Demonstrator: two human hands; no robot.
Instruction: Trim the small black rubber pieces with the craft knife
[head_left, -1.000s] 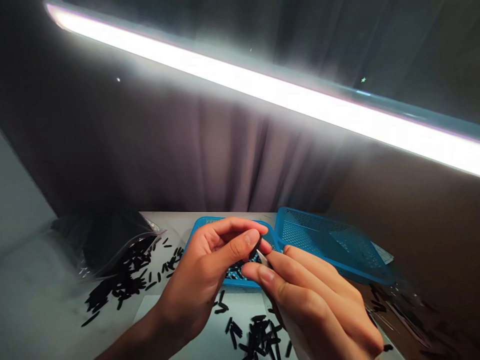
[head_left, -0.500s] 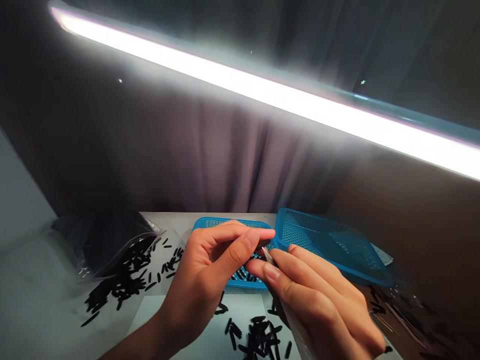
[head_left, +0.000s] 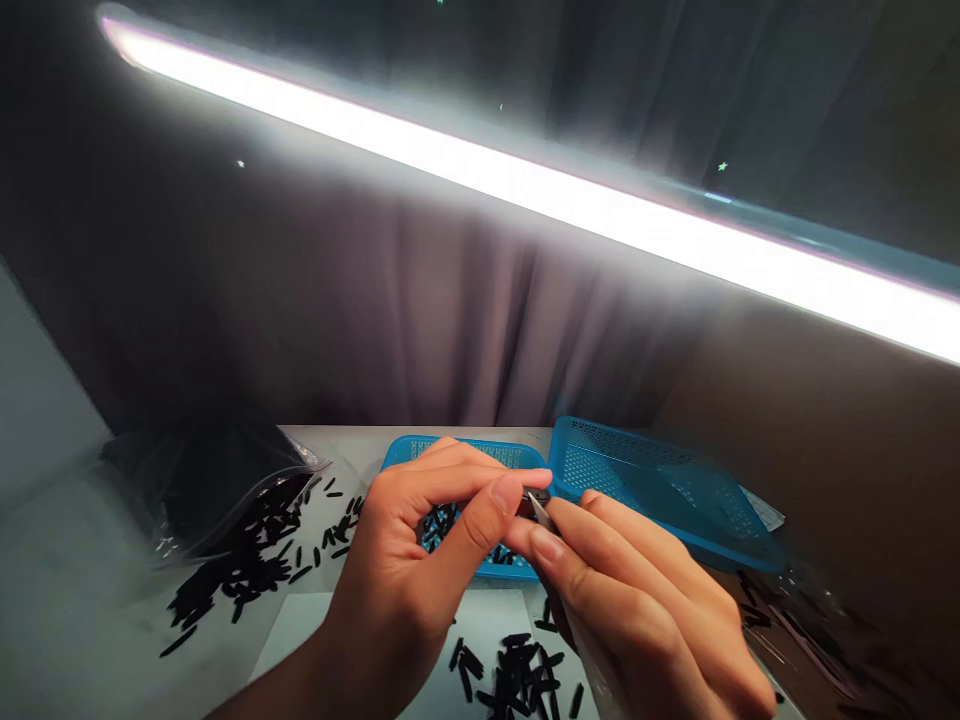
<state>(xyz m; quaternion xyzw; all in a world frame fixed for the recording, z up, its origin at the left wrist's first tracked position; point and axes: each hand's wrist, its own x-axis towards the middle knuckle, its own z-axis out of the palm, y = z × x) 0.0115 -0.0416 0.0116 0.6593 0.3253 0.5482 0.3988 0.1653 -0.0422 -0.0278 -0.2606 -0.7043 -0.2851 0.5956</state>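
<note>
Above the front basket, my left hand [head_left: 420, 550] pinches a small black piece [head_left: 535, 494] between thumb and forefinger. Most of that piece is hidden by the fingers. From the right, my right hand [head_left: 645, 600] is closed around a craft knife [head_left: 540, 512] with a pointed metal blade. Its tip meets or nearly meets the black piece; exact contact is unclear. The pale handle runs down under my palm. Below my hands, a pile of similar black pieces [head_left: 517, 670] lies on a white sheet [head_left: 405, 690].
A blue perforated basket [head_left: 517, 571] holding black pieces stands behind my hands. Another blue basket [head_left: 622, 470] is at right. On the left, an open zip bag [head_left: 202, 480] spills black pieces [head_left: 247, 570] onto the table [head_left: 97, 630]. A bright tube lamp [head_left: 525, 180] crosses overhead.
My left hand has turned slightly and shifted a little left, so more of the black piece shows at the blade tip. The right hand has barely moved.
</note>
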